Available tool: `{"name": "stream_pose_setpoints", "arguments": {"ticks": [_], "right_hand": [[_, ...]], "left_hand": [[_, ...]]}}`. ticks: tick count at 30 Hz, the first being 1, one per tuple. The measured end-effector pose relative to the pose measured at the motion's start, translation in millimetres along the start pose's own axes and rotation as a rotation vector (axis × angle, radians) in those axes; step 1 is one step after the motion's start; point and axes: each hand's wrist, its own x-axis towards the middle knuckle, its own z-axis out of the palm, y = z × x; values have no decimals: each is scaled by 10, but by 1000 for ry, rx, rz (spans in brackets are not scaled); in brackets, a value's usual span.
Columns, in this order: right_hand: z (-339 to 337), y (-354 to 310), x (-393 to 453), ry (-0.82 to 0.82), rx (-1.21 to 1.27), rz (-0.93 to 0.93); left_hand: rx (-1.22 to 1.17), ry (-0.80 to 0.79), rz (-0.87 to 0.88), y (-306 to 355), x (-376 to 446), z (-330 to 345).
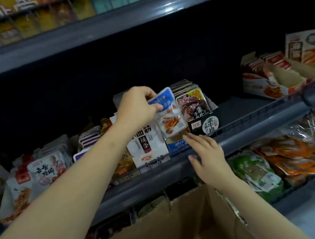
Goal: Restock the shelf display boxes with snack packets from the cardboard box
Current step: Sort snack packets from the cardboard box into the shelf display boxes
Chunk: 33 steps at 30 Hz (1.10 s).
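Restocking in progress, head view: the left hand (pixel 138 106) pinches a blue packet (pixel 168 114) by its top edge and holds it upright above the blue display box (pixel 178 146) on the middle shelf (pixel 260 126). The packet's lower edge is at the box mouth, so it appears partly inserted rather than seated. The right hand (pixel 208 158) is empty, with fingers straight and spread, its tips at the front of the same box just above the shelf rail. Left of this box stands a white display box (pixel 147 145), and right of it a black one (pixel 205 125), both showing packets. Far right on the shelf, a red-and-white box (pixel 260 87) looks only partly filled. The cardboard box (pixel 183 227) sits near, below the shelf, open; its contents are not visible, so the remaining stock cannot be told. Judged from this, the task is mid-course: one packet is going in, and at least the far-right box may still need filling.
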Motion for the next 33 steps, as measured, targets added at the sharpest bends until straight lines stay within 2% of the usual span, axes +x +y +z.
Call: {"name": "stream_pose_setpoints", "arguments": {"ticks": [3, 6, 9, 13, 18, 24, 33], "right_hand": [[139, 82, 24, -87, -148, 5], [228, 118, 24, -64, -186, 12], [262, 110, 43, -30, -171, 15], [253, 120, 86, -55, -151, 29], [320, 174, 77, -51, -204, -2], [413, 188, 108, 61, -304, -6], [422, 177, 108, 78, -305, 13]], "left_hand": [[167, -35, 10, 59, 252, 185], [399, -32, 1, 83, 497, 299], [553, -146, -34, 107, 785, 341], [559, -319, -101, 47, 1099, 422], [612, -429, -159, -43, 1241, 601], [630, -566, -138, -135, 1269, 688], [712, -482, -66, -263, 1290, 839]]}}
